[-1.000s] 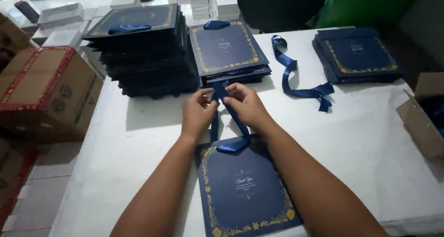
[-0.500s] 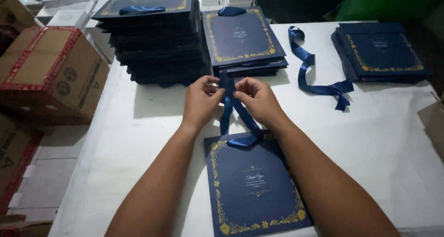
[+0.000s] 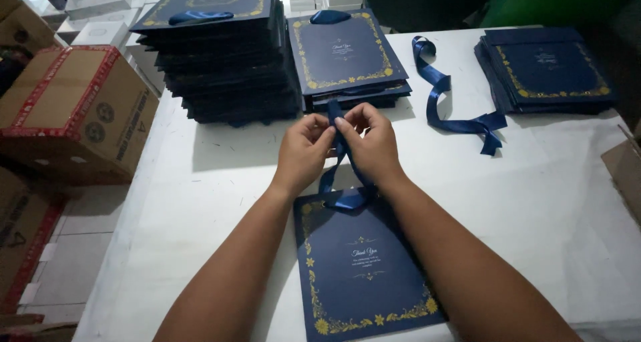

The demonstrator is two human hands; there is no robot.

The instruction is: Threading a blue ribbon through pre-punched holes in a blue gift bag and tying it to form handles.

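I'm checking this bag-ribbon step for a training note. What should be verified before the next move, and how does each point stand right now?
1. Both hands on the ribbon: left hand and right hand pinch the blue ribbon between fingertips. Ok.
2. Ribbon attached to the bag: it runs down to the top edge of the flat navy bag. Ok.
3. Bag lying flat on the white table: ok.
4. Ribbon free of twists or knotted: hidden by the fingers. Cannot tell.
5. Spare ribbon within reach on the table: ok.
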